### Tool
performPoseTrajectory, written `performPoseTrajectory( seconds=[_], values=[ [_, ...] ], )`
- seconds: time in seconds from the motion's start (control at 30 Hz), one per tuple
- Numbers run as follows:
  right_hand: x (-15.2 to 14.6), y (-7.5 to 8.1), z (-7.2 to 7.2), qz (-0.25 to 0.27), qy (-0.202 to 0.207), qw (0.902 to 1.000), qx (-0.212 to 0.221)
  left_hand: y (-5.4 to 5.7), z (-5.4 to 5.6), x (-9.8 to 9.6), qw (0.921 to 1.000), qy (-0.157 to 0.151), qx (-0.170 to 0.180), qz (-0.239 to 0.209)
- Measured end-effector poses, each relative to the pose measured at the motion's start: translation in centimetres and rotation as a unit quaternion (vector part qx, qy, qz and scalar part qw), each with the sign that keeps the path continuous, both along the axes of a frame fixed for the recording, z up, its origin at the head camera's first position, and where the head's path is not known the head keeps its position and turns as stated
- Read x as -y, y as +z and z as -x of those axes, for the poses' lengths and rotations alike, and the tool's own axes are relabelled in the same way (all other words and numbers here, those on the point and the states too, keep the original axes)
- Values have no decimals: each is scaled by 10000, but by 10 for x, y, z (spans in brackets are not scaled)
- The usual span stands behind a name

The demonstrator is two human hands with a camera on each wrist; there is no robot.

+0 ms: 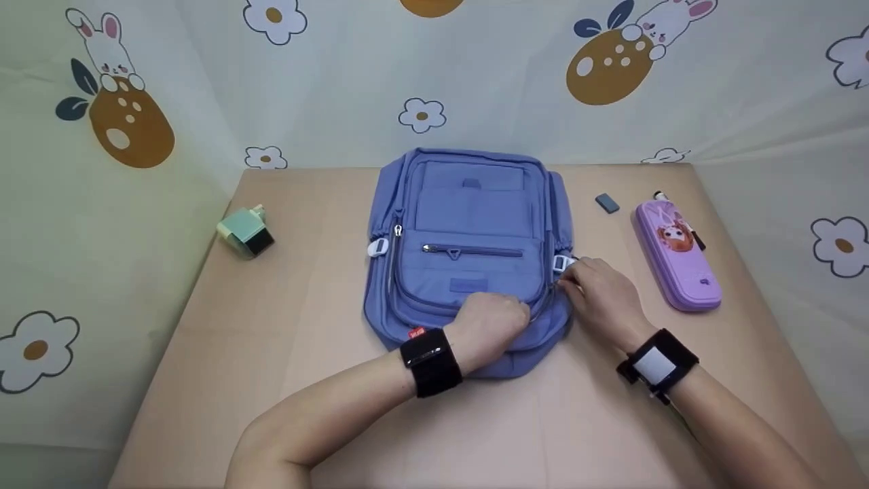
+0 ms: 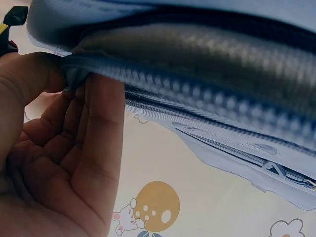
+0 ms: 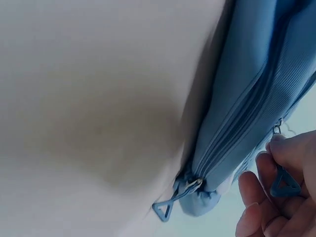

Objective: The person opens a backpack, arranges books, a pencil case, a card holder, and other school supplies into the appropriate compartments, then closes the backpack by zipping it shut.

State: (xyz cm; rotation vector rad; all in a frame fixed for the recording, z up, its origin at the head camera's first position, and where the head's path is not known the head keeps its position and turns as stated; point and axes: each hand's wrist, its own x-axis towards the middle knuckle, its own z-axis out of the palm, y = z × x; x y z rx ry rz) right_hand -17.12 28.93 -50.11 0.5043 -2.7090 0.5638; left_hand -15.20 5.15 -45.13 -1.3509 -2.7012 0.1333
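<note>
A blue backpack lies front side up on the table. My left hand is over its lower right part; in the left wrist view the thumb and fingers pinch the fabric edge beside an open zipper. At the bag's right side my right hand pinches a zipper pull with a triangular end, close to the white buckle. Another triangular zipper pull hangs loose in the right wrist view. The front pocket's short zipper runs across the middle of the bag.
On the right lie a purple pencil case and a small grey-blue block, with a dark pen-like thing beside the case. A mint green and black object sits at the left edge of the table. Patterned cloth surrounds the table.
</note>
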Motion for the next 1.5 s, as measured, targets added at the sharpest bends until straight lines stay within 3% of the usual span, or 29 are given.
performPoseTrajectory(
  seconds=[0.2, 0.4, 0.5, 0.67, 0.87, 1.1, 1.5],
  values=[
    [1, 3, 9, -160, -26, 9998, 97, -1, -1, -1, 10000, 36, -64, 1],
    [-2, 5, 4, -58, 15, 10000, 33, 2, -1, -6, 9995, 168, 196, -174],
    [-3, 6, 1, 25, -1, 10000, -4, 5, 0, -13, 9993, 175, 150, -304],
    [-4, 8, 0, 121, -43, 9999, 31, 8, -1, -33, 9991, 209, -343, -166],
    [-3, 11, 0, 162, 10, 9999, -5, 2, -1, -56, 9958, 647, -559, 328],
    [-3, 14, 2, 17, 63, 9999, -93, -4, -3, -59, 9904, 721, -1114, 398],
    [-12, 11, 17, -117, 113, 9995, -276, 3, 4, -49, 9963, 569, -587, 261]
  ],
)
